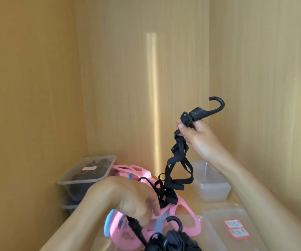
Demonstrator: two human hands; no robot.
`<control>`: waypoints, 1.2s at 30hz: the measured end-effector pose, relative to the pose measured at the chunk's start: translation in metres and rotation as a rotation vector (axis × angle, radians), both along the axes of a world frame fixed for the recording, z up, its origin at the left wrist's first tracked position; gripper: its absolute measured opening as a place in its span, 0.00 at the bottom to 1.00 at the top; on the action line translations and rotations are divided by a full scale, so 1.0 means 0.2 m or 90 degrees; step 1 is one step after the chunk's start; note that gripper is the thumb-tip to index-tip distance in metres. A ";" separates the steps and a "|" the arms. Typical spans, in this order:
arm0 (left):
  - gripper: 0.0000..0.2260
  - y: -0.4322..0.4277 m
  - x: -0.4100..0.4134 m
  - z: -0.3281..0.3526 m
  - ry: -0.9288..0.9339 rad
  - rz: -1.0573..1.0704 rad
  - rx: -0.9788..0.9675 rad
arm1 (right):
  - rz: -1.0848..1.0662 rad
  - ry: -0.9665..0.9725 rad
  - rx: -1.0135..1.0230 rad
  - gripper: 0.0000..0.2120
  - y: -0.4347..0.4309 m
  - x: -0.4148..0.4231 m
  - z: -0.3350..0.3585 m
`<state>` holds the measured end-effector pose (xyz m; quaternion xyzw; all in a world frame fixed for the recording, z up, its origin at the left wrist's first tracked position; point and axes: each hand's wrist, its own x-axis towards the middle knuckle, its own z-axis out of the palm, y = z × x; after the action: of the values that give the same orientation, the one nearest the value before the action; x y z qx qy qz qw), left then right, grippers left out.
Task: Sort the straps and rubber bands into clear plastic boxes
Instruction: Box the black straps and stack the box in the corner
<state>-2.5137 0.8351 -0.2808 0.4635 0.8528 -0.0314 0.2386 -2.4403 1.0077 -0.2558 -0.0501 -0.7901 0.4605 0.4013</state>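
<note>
Here the right hand (198, 140) is raised at the right of the scene, fingers and thumb curled tight around the upper end of a black strap (171, 165), just below its black plastic hook (216, 105), which points up and to the right. The strap hangs down in loose loops to the left hand (128, 198), lower and nearer, whose fingers curl down onto the strap's lower end amid a tangle of thin black rubber bands (159, 183). Under that hand lie pink silicone straps (182, 209) and a blue band (108, 221). A lidded clear box (84, 176) with dark contents sits far left; an empty clear box (211, 187) sits far right — nearer, a labelled lid (236, 225).
</note>
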 end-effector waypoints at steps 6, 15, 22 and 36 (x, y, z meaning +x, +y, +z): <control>0.16 -0.02 -0.05 0.02 0.108 0.060 0.067 | -0.012 0.016 -0.016 0.10 0.04 0.00 -0.01; 0.21 -0.04 -0.20 -0.08 0.042 0.078 0.112 | -0.009 0.018 -0.018 0.08 0.04 -0.02 -0.02; 0.12 0.00 -0.27 -0.08 0.233 0.195 0.459 | 0.014 -0.039 0.012 0.07 0.05 -0.01 -0.03; 0.22 0.09 0.03 0.06 -0.055 0.055 0.857 | 0.155 -0.334 0.332 0.13 -0.15 0.05 -0.02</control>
<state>-2.5078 0.8523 -0.2698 0.4772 0.6941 0.5348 -0.0672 -2.4299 0.9768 -0.2602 0.0320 -0.9567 0.2598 0.1274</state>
